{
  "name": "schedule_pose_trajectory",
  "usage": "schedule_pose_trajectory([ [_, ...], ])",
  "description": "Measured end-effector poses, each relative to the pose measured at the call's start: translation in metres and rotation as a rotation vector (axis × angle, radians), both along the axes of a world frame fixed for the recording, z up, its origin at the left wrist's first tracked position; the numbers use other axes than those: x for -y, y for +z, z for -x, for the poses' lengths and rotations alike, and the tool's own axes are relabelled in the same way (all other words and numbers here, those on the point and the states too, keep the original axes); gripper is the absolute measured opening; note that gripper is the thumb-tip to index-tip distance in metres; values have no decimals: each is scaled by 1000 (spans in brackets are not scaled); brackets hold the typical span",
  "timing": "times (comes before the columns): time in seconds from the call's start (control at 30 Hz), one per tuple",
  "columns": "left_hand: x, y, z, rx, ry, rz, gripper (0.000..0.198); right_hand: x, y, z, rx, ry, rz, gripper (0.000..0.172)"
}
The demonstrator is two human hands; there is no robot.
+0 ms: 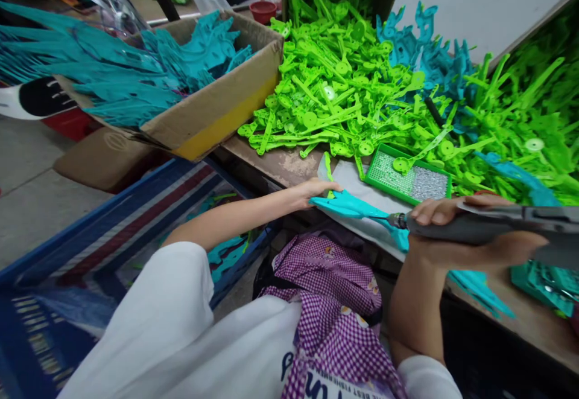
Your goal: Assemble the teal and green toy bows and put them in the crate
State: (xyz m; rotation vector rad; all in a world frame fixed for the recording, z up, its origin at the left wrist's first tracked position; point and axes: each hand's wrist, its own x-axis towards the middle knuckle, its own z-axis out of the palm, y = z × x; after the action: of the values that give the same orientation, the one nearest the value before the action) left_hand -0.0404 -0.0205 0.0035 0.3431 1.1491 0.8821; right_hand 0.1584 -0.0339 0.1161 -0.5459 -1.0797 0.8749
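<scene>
My left hand (pixel 319 191) is closed around one end of a long turquoise plastic piece (pixel 348 206) near the bench edge, with a bit of lime-green plastic beside the fingers. Wrapped around the grey body of a power screwdriver (pixel 474 223) is my right hand (pixel 446 236). The tool lies nearly level, its bit pointing left and meeting the turquoise piece. Just behind sits a green tray (pixel 371 181) with small shiny metal parts (pixel 429 185) in its right half and a lime-green part resting across it.
Lime-green plastic parts (pixel 316 97) are heaped across the bench, with turquoise parts (pixel 425 43) at the back right. A cardboard box (pixel 226 103) of turquoise pieces stands left. Below it is a blue-lined bin (pixel 136 218). More turquoise pieces (pixel 482 290) lie at the right front.
</scene>
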Motion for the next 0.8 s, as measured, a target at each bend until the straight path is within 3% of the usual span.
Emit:
schedule_pose_trajectory([
  [0.17, 4, -17, 12, -80, -17, -21, 30, -39, -26, -14, 29, -93, 215, 33],
  [0.37, 3, -21, 13, -80, 20, -54, 35, -92, -41, -21, 6, -206, 171, 27],
  [0.6, 1, -23, 13, -107, 16, -22, 38, -159, -60, -13, 139, -162, 181, 31],
  [0.8, 1, -22, 14, -156, -18, 25, 43, -180, -81, -4, 168, -81, 186, 29],
])
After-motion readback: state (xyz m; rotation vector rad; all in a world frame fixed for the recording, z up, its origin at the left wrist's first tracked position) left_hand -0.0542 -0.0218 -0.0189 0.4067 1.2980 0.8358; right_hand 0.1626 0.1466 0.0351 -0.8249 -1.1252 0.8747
